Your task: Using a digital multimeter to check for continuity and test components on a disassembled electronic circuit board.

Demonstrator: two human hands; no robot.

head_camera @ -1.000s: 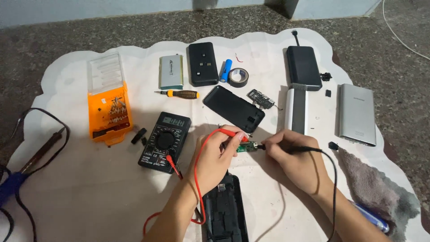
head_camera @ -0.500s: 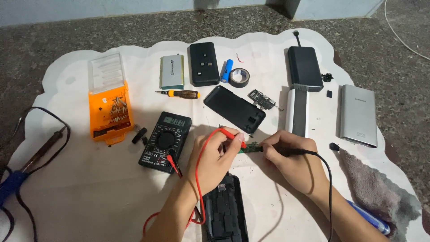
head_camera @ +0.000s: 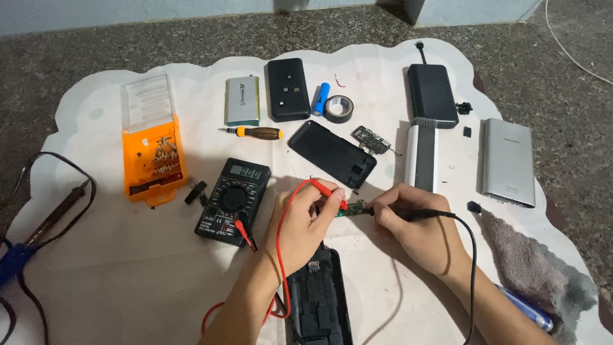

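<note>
A small green circuit board [head_camera: 355,207] lies on the white mat [head_camera: 96,268] between the two hands, just in front of their fingertips. The left hand [head_camera: 300,223] pinches a red probe [head_camera: 327,190] between thumb and forefinger, fingers clenched on it, with the tip touching the left end of the board. The right hand [head_camera: 415,227] grips a black probe [head_camera: 408,213] like a pen, fingers closed around it, its tip at the right end of the board. A red wire [head_camera: 286,211] loops over the left hand, and a black wire [head_camera: 471,255] runs back along the right forearm.

Just left of the left hand sits a black meter [head_camera: 233,201] with a dial and a small screen. Near the wrists, an opened black case [head_camera: 318,300] lies on the mat. Farther away are a black slab-shaped cover [head_camera: 332,154], a second small board [head_camera: 371,139], a roll of black tape [head_camera: 338,108], a blue battery cell [head_camera: 320,98] and an orange-handled screwdriver [head_camera: 255,132]. To the far left stands an orange bit box [head_camera: 153,160], and a soldering iron [head_camera: 54,214] lies at the left edge. A silver power pack [head_camera: 507,161] rests on the right, with a grey cloth [head_camera: 523,262] nearer.
</note>
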